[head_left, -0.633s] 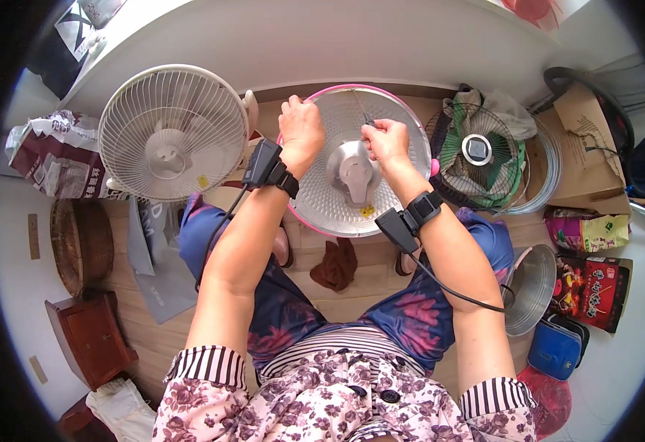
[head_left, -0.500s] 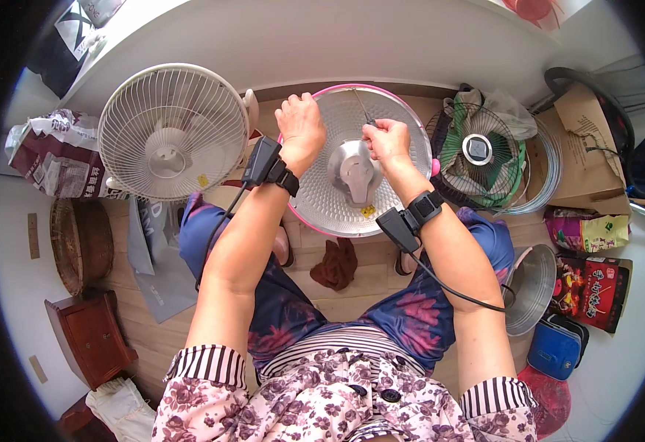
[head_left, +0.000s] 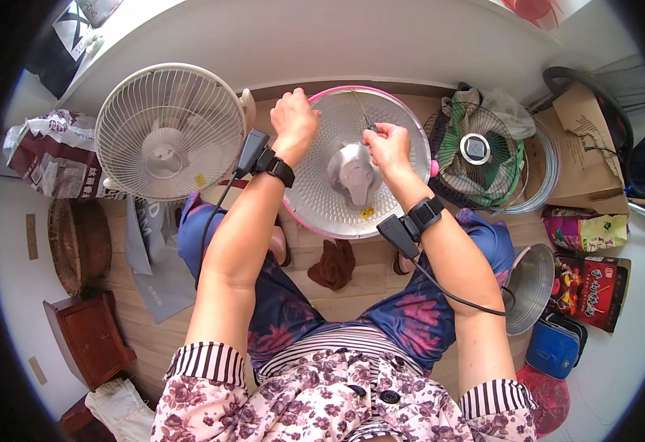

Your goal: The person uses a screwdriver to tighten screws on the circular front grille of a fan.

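Observation:
A round dish heater (head_left: 313,166) with a shiny dimpled reflector and a pink rim stands in front of me, tilted up. At its middle is a smooth metal cover (head_left: 355,177). My left hand (head_left: 295,124) is closed round the rim at the upper left; its fingertips are partly hidden. In my right hand (head_left: 390,146), pinched between thumb and fingers, is a thin screwdriver (head_left: 369,122) with a dark handle. Its slim shaft points up toward the top of the rim, over the reflector. Whether the tip touches anything is too small to tell.
To the left stands a white fan (head_left: 167,132) with a wire grille. A black round grille (head_left: 477,147) and coiled wire (head_left: 547,173) lie right, beside cardboard (head_left: 584,140). A brown cloth (head_left: 332,265) lies between my feet. A metal basin (head_left: 532,291) is by my right knee.
My left hand has shifted slightly left, its fingers a little higher along the rim. The right hand and screwdriver have barely moved.

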Tool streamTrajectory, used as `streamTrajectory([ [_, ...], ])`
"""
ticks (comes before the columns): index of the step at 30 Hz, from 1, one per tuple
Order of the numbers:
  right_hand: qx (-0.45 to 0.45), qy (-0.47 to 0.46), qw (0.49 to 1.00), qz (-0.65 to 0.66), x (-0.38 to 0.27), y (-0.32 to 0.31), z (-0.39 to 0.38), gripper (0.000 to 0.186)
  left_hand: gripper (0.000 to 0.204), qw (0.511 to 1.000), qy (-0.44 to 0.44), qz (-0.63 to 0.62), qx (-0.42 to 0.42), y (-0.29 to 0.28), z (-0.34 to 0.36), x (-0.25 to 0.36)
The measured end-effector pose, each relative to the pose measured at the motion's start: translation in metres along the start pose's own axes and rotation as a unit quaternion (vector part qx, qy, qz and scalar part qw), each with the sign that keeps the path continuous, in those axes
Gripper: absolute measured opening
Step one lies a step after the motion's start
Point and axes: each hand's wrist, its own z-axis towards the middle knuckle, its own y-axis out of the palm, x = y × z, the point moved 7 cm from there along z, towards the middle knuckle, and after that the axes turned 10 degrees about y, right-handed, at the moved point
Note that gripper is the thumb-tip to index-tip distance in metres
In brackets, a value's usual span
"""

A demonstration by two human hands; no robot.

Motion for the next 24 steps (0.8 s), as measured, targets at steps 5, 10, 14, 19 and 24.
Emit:
streamTrajectory([
  [5,0.019,-0.035,0.999,-0.029,-0.003,-0.009,-0.003,0.024,0.022,0.995,-0.045,-0.088,0.006,0.001,0.005,-0.008],
  [10,-0.023,-0.033,0.999,-0.015,-0.008,-0.009,-0.007,0.023,0.023,0.981,0.010,-0.191,0.017,0.004,0.011,-0.012],
  [14,-0.028,-0.043,0.999,-0.010,-0.010,-0.016,-0.014,0.022,0.028,0.967,0.060,-0.244,0.028,-0.007,0.011,0.002],
  [19,-0.060,-0.066,0.996,-0.014,-0.012,-0.028,-0.030,0.024,0.025,0.956,0.111,-0.255,-0.091,-0.008,0.008,0.024],
  [24,-0.114,-0.058,0.992,0.013,-0.028,-0.037,-0.056,0.023,0.026,0.941,0.230,-0.249,-0.015,-0.017,0.002,0.036],
])
